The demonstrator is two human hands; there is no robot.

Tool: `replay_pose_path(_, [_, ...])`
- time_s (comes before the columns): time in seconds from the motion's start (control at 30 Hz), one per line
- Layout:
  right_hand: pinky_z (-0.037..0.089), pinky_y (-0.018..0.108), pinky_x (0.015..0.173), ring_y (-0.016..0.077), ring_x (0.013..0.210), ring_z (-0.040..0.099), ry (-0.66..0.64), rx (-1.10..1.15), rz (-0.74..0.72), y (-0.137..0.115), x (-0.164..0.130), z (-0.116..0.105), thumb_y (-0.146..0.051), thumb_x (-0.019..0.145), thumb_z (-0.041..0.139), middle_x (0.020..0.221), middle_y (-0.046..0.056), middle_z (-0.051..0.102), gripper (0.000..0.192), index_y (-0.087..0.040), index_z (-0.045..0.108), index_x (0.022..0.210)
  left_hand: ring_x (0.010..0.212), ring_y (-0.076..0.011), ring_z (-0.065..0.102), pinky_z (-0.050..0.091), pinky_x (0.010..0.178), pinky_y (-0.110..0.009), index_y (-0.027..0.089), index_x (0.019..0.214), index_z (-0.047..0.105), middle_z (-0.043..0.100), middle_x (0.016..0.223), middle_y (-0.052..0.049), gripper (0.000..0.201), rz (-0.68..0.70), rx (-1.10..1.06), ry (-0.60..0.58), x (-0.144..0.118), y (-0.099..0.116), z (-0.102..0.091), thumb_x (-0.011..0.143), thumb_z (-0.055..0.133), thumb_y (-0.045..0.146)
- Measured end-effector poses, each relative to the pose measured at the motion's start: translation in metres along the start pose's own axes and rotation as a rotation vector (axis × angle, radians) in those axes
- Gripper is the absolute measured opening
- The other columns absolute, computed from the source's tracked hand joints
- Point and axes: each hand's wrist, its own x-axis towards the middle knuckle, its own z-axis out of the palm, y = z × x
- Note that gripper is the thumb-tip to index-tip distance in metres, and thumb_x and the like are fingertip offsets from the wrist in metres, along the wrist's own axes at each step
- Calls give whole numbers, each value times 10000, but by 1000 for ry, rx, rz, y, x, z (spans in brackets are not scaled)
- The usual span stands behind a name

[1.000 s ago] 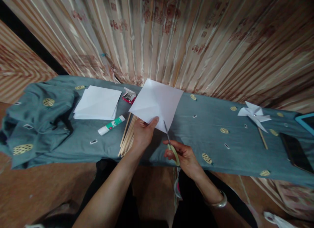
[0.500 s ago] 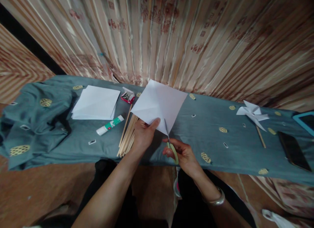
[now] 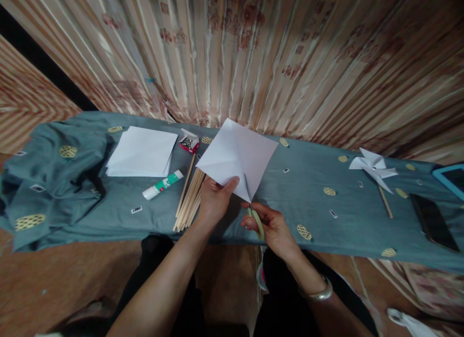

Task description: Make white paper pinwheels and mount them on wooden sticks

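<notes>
A creased white square of paper (image 3: 235,153) is held up above the cloth with one corner toward me. My left hand (image 3: 216,197) pinches its lower left edge, thumb on top. In my right hand (image 3: 273,226) is a pair of scissors (image 3: 258,222) with pale green handles, my fingers through the loops. The blades lie at the near corner of the paper, along the crease; one blade shows on top. Beneath and left of my left hand lie several wooden sticks (image 3: 188,199).
Left on the blue-green cloth (image 3: 232,235) are a paper stack (image 3: 143,151), a glue stick (image 3: 163,185) and an open box of small metal pins (image 3: 189,141). On the right lie a paper pinwheel (image 3: 373,168), a dark phone (image 3: 434,222) and a blue-edged device (image 3: 451,177). A curtain (image 3: 232,56) hangs behind.
The paper has shifted slightly right and tilted a little, with my left hand moving along. The scissors stay at the near corner, nearly unmoved.
</notes>
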Motion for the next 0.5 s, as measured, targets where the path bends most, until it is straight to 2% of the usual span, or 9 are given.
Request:
replay_pose_path(0.13, [449, 230, 538, 98, 557, 555, 30, 13, 4, 0, 1, -1, -457, 556, 859, 638, -22, 658, 481, -203, 738, 946, 664, -183, 636, 491, 668, -297, 151, 705, 683, 708, 710, -39, 145, -33, -14, -6, -1, -1, 1, 648, 734, 274])
replay_pose_path(0.33, [478, 244, 559, 109, 563, 571, 19, 13, 32, 0, 0, -2, -458, 557, 856, 624, -27, 652, 469, -215, 736, 939, 690, -189, 651, 497, 692, -301, 145, 766, 690, 722, 749, -43, 198, -33, -27, -4, 0, -3, 1, 642, 736, 292])
replay_pose_path(0.5, [425, 225, 532, 102, 569, 529, -9, -25, -17, -1, 2, -4, -535, 583, 826, 656, -6, 652, 460, -191, 721, 869, 615, -164, 620, 485, 630, -279, 144, 695, 673, 695, 670, -25, 155, -35, -35, -26, -2, -7, 2, 635, 739, 271])
